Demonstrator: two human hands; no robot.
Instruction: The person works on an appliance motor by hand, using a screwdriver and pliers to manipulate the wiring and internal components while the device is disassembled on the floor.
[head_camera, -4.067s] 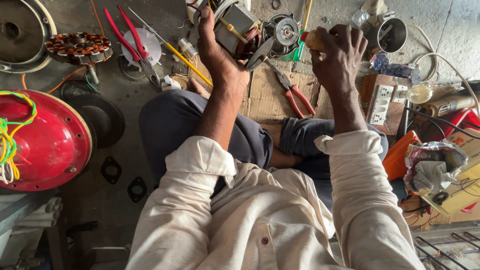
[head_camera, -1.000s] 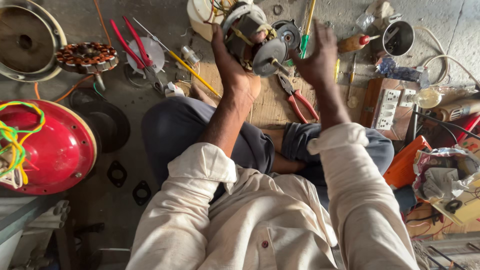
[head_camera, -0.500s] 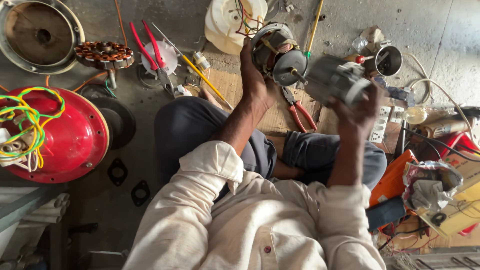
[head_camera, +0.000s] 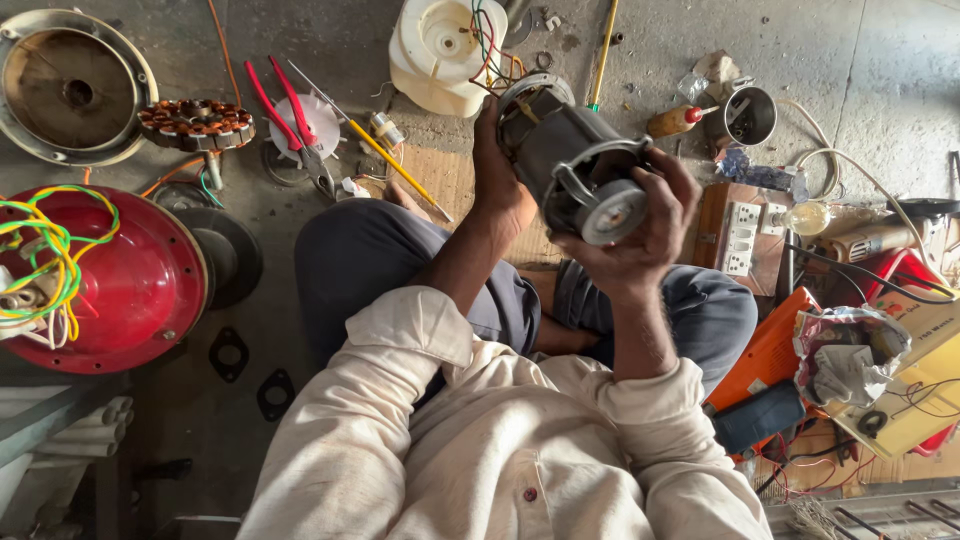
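Both hands hold a small grey electric motor (head_camera: 565, 165) up in front of the chest, above the crossed legs. The left hand (head_camera: 500, 195) grips the rear of the housing, thumb and fingers closed around the end where coloured wires (head_camera: 487, 45) run out toward a white plastic cover (head_camera: 440, 50) lying on the floor just beyond that hand. The right hand (head_camera: 645, 235) is clenched around the front end, fingers curled over the metal bracket, with the round pulley (head_camera: 612, 212) facing out just beside its thumb.

To do this well, I judge the motor should stay cradled at both ends, as it is, so the wires are not tugged taut. Turning it slowly lets the shaft end be checked without slipping.

Red-handled pliers (head_camera: 285, 110) and a yellow-handled screwdriver (head_camera: 385, 160) lie on the floor to the left of the left hand; a red domed cover (head_camera: 140, 290) sits further left. A socket board (head_camera: 740, 237) lies just right of the right hand.
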